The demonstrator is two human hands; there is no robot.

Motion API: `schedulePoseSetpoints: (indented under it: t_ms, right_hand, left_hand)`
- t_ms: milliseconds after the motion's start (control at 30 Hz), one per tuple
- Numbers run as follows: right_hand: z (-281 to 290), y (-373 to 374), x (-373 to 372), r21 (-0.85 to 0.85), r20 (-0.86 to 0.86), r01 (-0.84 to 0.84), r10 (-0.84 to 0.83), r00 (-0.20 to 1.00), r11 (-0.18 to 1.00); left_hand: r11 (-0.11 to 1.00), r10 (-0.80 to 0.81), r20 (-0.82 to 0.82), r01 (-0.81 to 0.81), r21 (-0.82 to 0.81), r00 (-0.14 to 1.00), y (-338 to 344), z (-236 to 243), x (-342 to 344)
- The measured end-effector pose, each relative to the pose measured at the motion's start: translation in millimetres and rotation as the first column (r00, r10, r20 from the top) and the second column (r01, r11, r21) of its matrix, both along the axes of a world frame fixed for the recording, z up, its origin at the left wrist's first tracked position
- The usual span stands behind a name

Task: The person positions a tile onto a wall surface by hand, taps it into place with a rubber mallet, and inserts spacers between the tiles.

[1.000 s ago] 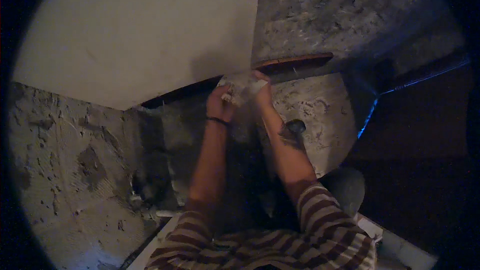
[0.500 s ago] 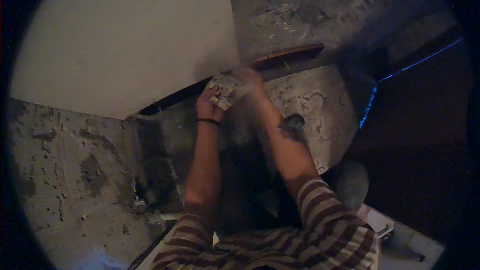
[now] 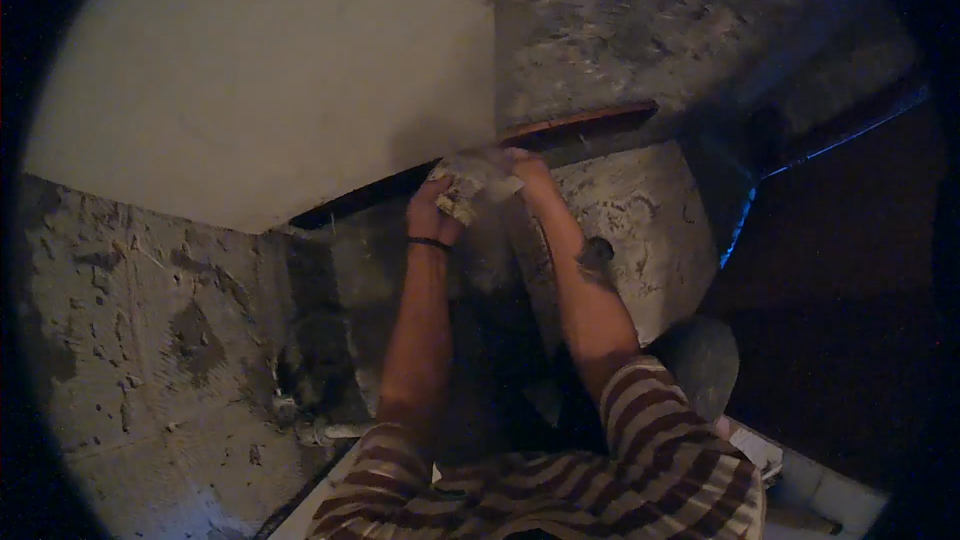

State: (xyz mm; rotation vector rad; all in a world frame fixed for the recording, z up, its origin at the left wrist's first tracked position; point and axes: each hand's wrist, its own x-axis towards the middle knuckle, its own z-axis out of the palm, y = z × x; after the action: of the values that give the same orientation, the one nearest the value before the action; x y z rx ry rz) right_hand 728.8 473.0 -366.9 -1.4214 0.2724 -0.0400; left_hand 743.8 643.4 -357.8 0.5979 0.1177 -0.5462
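Note:
My left hand (image 3: 430,212), with a dark band at its wrist, is closed on a pale mottled piece (image 3: 460,202) with a crusty, uneven surface. The piece is held up in front of me, near the lower edge of a large smooth pale panel (image 3: 270,70). At the piece's right side, my right hand (image 3: 527,168) has its fingers bent in. A light, smeared patch lies beside those fingers, and I cannot make out what it is. Blur hides where the right fingertips touch.
A reddish-brown strip (image 3: 585,122) runs along the base of a rough grey wall (image 3: 640,30). Right of my forearm is a pale stained slab (image 3: 640,220). A rounded grey thing (image 3: 708,365) stands at lower right. At lower left, a short pipe (image 3: 340,431) juts out by the rough wall.
The view has shifted a little. Both hands and the mottled piece sit slightly farther right and lower in the picture. My right hand is less smeared and a bit farther from my left.

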Motion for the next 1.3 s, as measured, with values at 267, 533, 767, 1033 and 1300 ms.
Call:
schedulePoseSetpoints:
  t_ms: [267, 533, 767, 1033, 1300]
  right_hand:
    - [-2.3, 0.6, 5.0, -0.063, 0.048, -0.005, 0.008, 0.999, 0.998]
    - [-2.8, -7.1, 13.3, -0.463, 0.129, -0.033, 0.104, 0.986, 0.886]
    - [-5.2, 0.6, 8.9, -0.205, 0.011, 0.023, -0.022, 1.000, 0.978]
    - [18.2, 1.6, -8.4, 0.039, -0.115, -0.001, 0.005, 0.993, 0.999]
    - [-5.0, 37.3, 19.8, 0.269, 0.010, -0.017, 0.015, 1.000, 0.963]
  left_hand:
    - [1.000, -0.008, 0.017, 0.008, 0.004, 1.000, 0.6, -7.8, 2.8]
    - [1.000, 0.001, 0.034, -0.002, 0.009, 0.999, -3.4, 3.0, 0.0]
    - [0.981, 0.032, -0.039, -0.024, 0.195, 0.999, -2.4, -4.4, 4.3]
    - [0.995, 0.008, -0.014, -0.006, 0.101, 1.000, 0.6, 12.0, -2.8]
    - [0.971, 0.183, -0.047, -0.173, 0.162, 0.982, 20.8, -21.3, 9.6]
